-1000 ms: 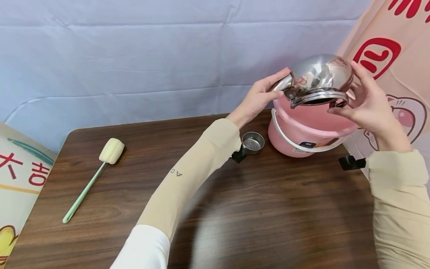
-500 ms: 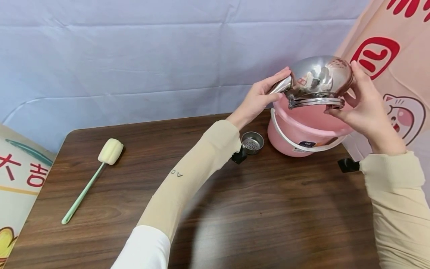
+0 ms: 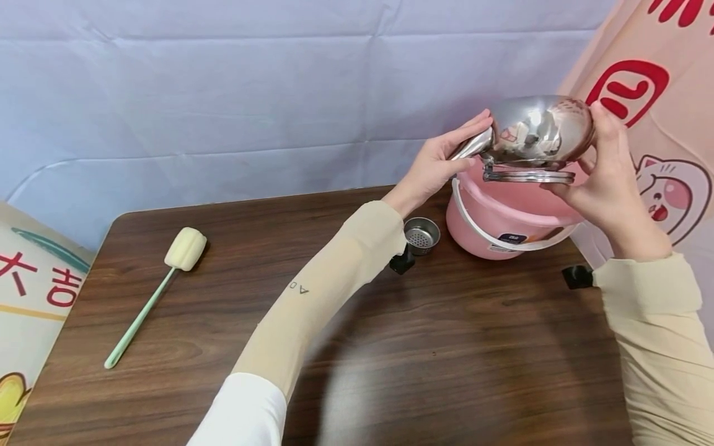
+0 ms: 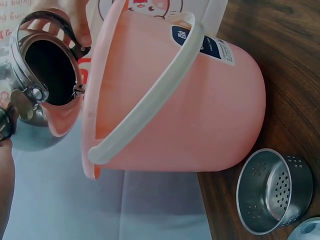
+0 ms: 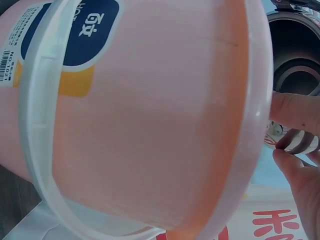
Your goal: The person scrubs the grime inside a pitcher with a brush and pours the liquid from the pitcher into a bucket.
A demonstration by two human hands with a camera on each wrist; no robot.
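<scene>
A shiny stainless steel teapot (image 3: 538, 133) is held upside down over the pink bucket (image 3: 485, 223). Its dark open mouth (image 4: 50, 72) shows in the left wrist view, level with the bucket's rim. My left hand (image 3: 432, 164) grips the metal handle on the teapot's left side. On the other side, my right hand (image 3: 610, 179) holds the body, fingers up along it and thumb by the mouth ring (image 3: 530, 176). Some right fingers are hidden behind the pot. In the right wrist view, bucket and pot mouth cover much of the grip.
A perforated metal strainer cup (image 3: 422, 235) stands on the wooden table (image 3: 474, 359) left of the bucket. Part of another shiny round piece (image 4: 307, 230) shows beside it. A sponge brush (image 3: 186, 249) with a green handle lies far left. The bucket's white handle (image 3: 535, 246) hangs in front.
The teapot has tipped further over, so its mouth ring is now seen edge-on from above. My right hand has turned with it; my left hand keeps its grip.
</scene>
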